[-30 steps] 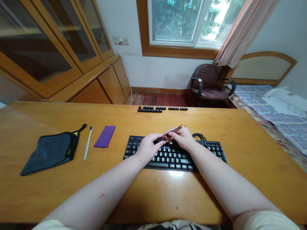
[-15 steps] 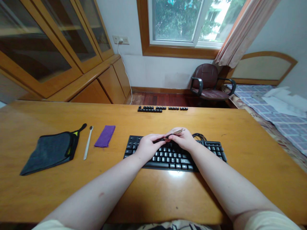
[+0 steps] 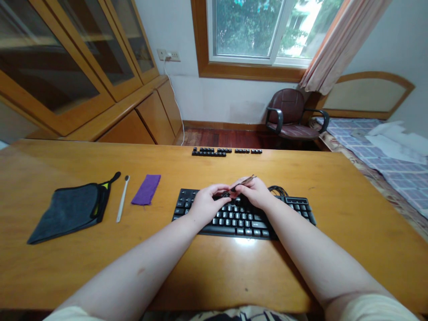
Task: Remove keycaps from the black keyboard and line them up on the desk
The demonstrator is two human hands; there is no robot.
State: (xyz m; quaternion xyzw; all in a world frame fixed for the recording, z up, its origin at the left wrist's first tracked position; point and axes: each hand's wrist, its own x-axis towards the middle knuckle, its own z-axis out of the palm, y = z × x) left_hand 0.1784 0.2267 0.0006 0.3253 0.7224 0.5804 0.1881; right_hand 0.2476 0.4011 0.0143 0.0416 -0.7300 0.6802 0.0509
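A black keyboard [image 3: 240, 218] lies on the wooden desk [image 3: 214, 272] in front of me. Both my hands rest over its upper rows. My right hand [image 3: 256, 194] is closed on a thin metal tool [image 3: 243, 182] whose tip points down and left at the keys. My left hand [image 3: 206, 205] is curled beside the tip, fingers pressed on the keys; whether it pinches a keycap is hidden. A row of loose black keycaps [image 3: 226, 152] lies along the desk's far edge.
At the left lie a dark grey pouch [image 3: 68, 211], a white slim brush [image 3: 122, 199] and a purple cloth [image 3: 146, 189]. A coiled black cable [image 3: 277, 191] sits behind the keyboard. Beyond the desk are a brown armchair [image 3: 290, 116], cabinets and a bed.
The tool in my right hand has dipped flatter and then tilted up again; both hands stay at the same spot on the keyboard.
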